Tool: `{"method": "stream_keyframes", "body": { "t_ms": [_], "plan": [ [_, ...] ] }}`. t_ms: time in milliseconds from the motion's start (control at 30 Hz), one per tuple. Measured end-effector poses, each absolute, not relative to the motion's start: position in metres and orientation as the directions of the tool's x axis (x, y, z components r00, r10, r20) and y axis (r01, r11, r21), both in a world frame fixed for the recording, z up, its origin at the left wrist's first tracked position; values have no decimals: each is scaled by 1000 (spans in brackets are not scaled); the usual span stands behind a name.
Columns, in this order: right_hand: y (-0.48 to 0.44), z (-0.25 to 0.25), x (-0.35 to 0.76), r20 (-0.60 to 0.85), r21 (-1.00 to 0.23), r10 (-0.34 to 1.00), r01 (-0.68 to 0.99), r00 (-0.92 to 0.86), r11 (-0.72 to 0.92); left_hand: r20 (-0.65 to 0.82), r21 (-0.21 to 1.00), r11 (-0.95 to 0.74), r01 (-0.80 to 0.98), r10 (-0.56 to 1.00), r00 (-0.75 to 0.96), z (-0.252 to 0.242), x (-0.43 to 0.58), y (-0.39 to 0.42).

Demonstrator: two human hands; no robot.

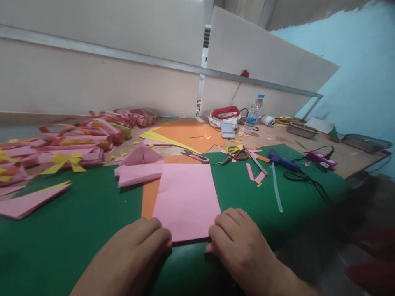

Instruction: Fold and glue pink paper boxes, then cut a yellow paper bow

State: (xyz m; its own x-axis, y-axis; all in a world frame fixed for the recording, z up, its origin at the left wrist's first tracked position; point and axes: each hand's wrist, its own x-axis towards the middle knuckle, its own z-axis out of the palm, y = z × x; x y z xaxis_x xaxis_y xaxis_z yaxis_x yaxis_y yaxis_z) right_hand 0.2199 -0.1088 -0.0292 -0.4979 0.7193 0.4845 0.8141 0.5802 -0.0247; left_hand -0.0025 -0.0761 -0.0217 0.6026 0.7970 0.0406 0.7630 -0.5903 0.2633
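Both hands, left hand (138, 242) and right hand (237, 240), fingers curled onto pink paper (187, 201); no legible writing.

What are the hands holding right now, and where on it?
Both hands, left hand and right hand, pinch the pink paper sheet along its near edge, at the two near corners, on the green mat.

Bare green mat (77, 230) at lower left; scissors (234, 155), glue gun (282, 161) and cable (308, 181) crowding right of centre; paper crafts (61, 148) banked at left.

pink paper (186, 199), green mat (77, 222), prob. blue glue gun (279, 159)
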Motion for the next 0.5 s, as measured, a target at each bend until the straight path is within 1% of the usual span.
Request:
{"method": "stream_keyframes", "body": {
  "t_ms": [133,300,400,467,500],
  "plan": [
    [-105,-34,219,491,-103,776,858,-397,504,-61,330,-493,805,840,539,-18,3,-71],
    [-99,-31,218,357,-215,895,908,-269,359,-110,300,-418,858,878,466,-17,6,-66],
    [-98,-28,216,317,-215,917,923,-242,318,-104,269,-396,878,894,435,-15,8,-65],
    [-98,-27,213,353,-189,901,924,-253,333,-76,236,-425,874,889,452,-13,10,-64],
    [-98,-27,212,389,-167,879,917,-277,363,-42,216,-469,857,872,488,-12,11,-64]
  ]
}}
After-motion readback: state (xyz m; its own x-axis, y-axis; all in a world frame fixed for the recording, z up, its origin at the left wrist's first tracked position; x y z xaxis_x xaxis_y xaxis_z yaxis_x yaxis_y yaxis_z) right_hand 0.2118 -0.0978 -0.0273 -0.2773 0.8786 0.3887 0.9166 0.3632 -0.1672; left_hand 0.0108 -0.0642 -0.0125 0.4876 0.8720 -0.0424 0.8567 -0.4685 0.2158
